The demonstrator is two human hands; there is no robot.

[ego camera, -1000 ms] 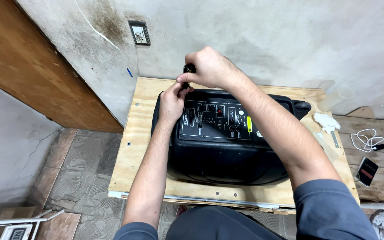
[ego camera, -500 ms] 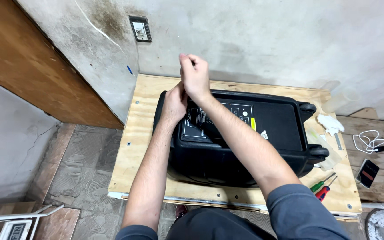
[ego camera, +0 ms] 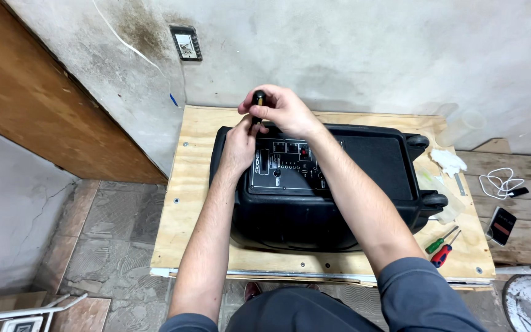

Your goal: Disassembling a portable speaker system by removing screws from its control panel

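My right hand (ego camera: 285, 112) has its fingers clamped on a screwdriver (ego camera: 257, 106) handle; left hand (ego camera: 239, 142) fingers pinch its shaft just below, at the speaker (ego camera: 364, 178) panel's top corner. I judge the panel still fastened, spare screwdrivers (ego camera: 442, 243) untouched on the bench (ego camera: 201, 203).

A dark phone screen (ego camera: 502, 225) lies right of the black speaker's small red display (ego camera: 303, 151).

Two bare forearms, no gloves, watch or rings visible. Left hand (ego camera: 236, 147) and right hand (ego camera: 284, 112) both uncovered. Short grey-blue sleeves (ego camera: 422, 295) end above the elbows, plain fabric, no markings. Dark grey trousers (ego camera: 296, 310) show at the bottom edge between the arms.
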